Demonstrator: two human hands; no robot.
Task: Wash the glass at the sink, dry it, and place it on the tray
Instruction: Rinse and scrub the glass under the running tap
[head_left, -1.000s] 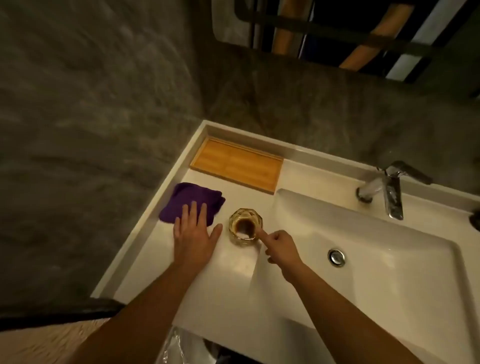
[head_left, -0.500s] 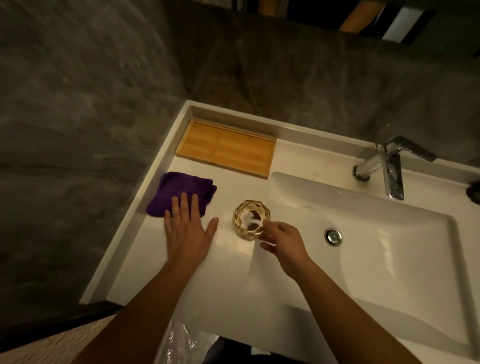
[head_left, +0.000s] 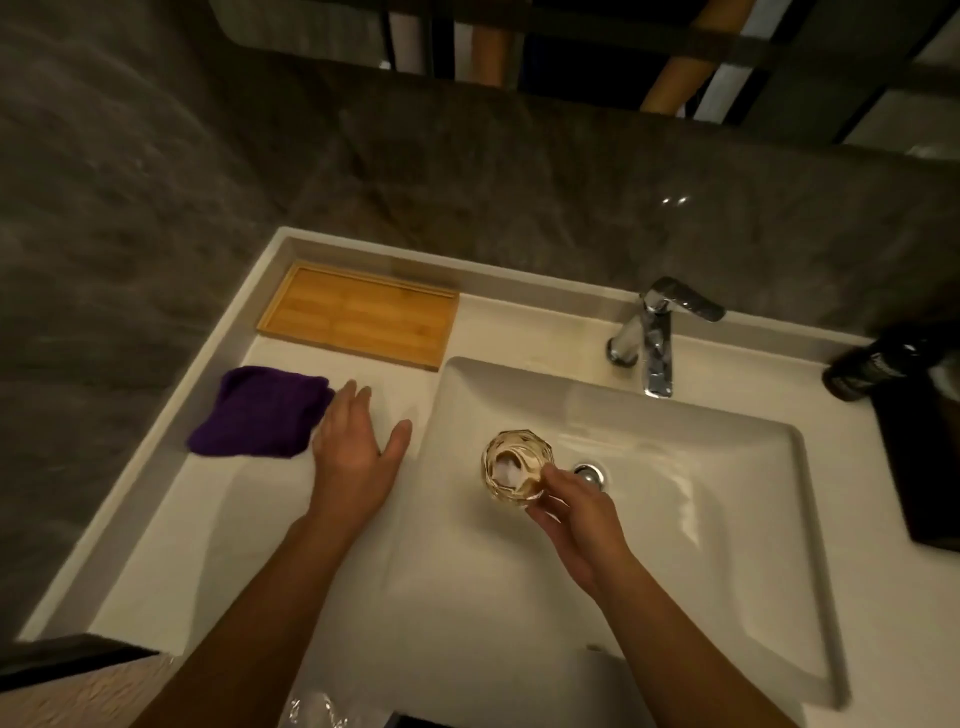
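Observation:
A faceted amber glass (head_left: 511, 470) is held upright over the left part of the white sink basin (head_left: 675, 519), just left of the drain (head_left: 589, 474). My right hand (head_left: 576, 512) grips the glass by its near right side. My left hand (head_left: 358, 449) lies flat with fingers spread on the white counter, its fingertips next to a folded purple cloth (head_left: 260, 413). The wooden tray (head_left: 358, 314) lies empty at the counter's back left corner. The chrome faucet (head_left: 657, 340) stands behind the basin with no water running.
A dark bottle (head_left: 872, 366) lies on a dark tray (head_left: 924, 462) at the right edge of the counter. Grey stone walls close in on the left and behind. A mirror hangs above the back wall.
My right hand has closed on the glass and carried it off the counter, rightward, over the basin. My left hand has slid slightly off the purple cloth.

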